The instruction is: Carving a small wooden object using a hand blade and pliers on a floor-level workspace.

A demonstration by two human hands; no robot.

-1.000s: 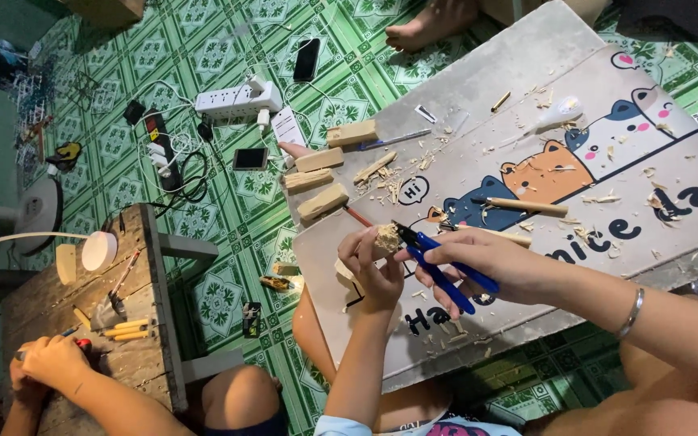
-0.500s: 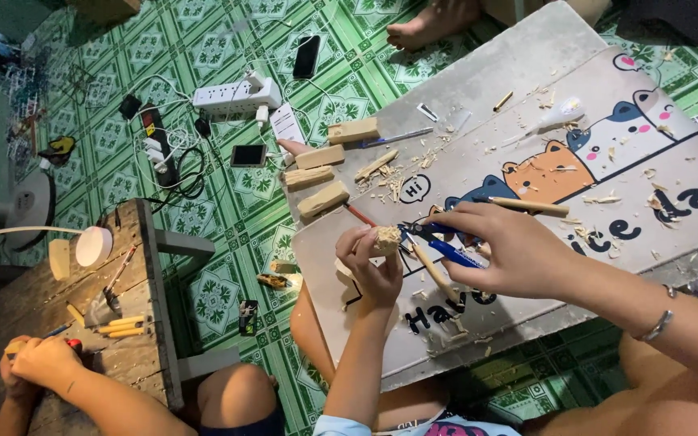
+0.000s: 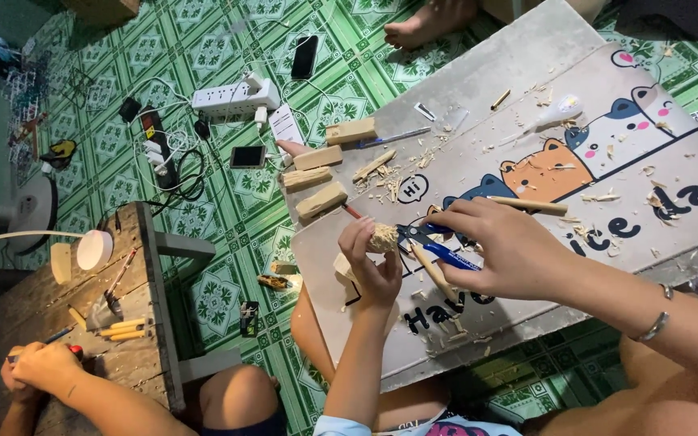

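Underneath, a printed board (image 3: 527, 81) lies on the green floor (image 3: 228, 194), strewn with shavings. Over it, the right hand (image 3: 501, 249) pinches a blue knife (image 3: 444, 252), and the left hand (image 3: 372, 262) grips a small wood piece (image 3: 383, 237), blade touching it.

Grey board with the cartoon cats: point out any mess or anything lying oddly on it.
Pale wood shavings litter the grey board, thickest beside the wooden blocks at its left edge. The left hand holds a small wood piece; the right hand holds a blue-handled tool against it.
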